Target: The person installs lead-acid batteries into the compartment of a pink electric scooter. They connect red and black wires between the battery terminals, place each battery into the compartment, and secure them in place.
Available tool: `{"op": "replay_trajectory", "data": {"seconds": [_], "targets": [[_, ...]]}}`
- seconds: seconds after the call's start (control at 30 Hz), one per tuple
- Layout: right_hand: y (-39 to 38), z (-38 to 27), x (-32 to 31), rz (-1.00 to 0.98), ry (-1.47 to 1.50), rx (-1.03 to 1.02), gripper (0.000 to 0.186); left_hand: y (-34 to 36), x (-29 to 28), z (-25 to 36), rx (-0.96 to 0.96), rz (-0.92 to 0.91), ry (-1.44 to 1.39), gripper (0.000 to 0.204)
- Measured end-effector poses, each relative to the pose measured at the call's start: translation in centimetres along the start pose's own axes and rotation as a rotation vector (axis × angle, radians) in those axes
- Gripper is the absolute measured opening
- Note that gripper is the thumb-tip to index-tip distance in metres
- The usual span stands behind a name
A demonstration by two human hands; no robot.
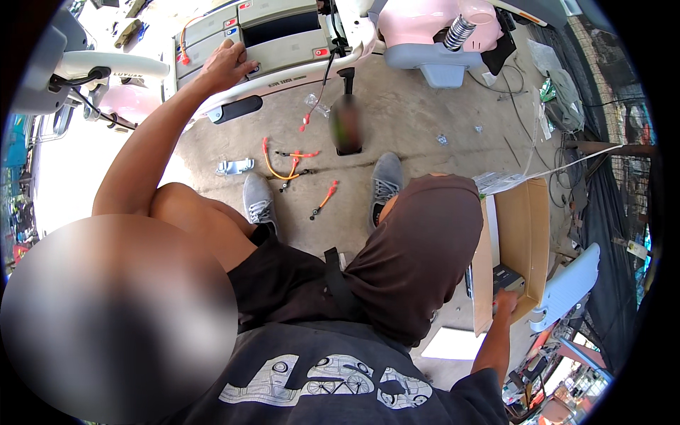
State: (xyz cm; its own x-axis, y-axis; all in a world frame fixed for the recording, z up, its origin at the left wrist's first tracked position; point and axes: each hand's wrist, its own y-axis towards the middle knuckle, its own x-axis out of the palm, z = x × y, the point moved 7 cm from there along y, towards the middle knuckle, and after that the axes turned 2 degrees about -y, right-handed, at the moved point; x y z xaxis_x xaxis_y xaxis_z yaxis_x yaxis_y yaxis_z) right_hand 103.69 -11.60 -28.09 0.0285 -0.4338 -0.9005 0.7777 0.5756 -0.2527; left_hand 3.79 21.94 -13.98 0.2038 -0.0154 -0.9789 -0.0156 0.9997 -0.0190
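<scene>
My left hand (225, 69) rests on a grey battery (283, 53) in the open bay of a white electric scooter (358, 35). Its fingers are bent together beside a blue-marked terminal; anything small in them is hidden. Down at the right, my right hand (505, 302) reaches into an open cardboard box (531, 219), fingers closed against a dark grey block (508, 278). What they grip is hidden. More grey batteries (205, 49) with red and blue terminals fill the bay. Short orange cables (294, 164) with red caps lie on the floor between my feet.
A silver metal bracket (234, 166) lies by my left shoe (258, 198). Another cable (325, 200) lies close to my feet. Pink and grey-blue scooter bodywork (425, 32) stands ahead at right. A light-blue panel (567, 287) leans beyond the box. Loose wires (559, 177) run along the right.
</scene>
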Motion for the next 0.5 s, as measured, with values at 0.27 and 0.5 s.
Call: {"op": "replay_trajectory", "data": {"seconds": [0.27,0.5], "targets": [[-0.4,-1.2,2.1,-0.176,0.011,0.08,0.056,-0.2,-0.1,0.0,-0.003,0.018,0.013,0.036],[-1.2,-2.1,-0.3,-0.058,-0.005,0.121,0.061,-0.3,0.0,-0.3,-0.003,0.02,0.031,0.038]]}}
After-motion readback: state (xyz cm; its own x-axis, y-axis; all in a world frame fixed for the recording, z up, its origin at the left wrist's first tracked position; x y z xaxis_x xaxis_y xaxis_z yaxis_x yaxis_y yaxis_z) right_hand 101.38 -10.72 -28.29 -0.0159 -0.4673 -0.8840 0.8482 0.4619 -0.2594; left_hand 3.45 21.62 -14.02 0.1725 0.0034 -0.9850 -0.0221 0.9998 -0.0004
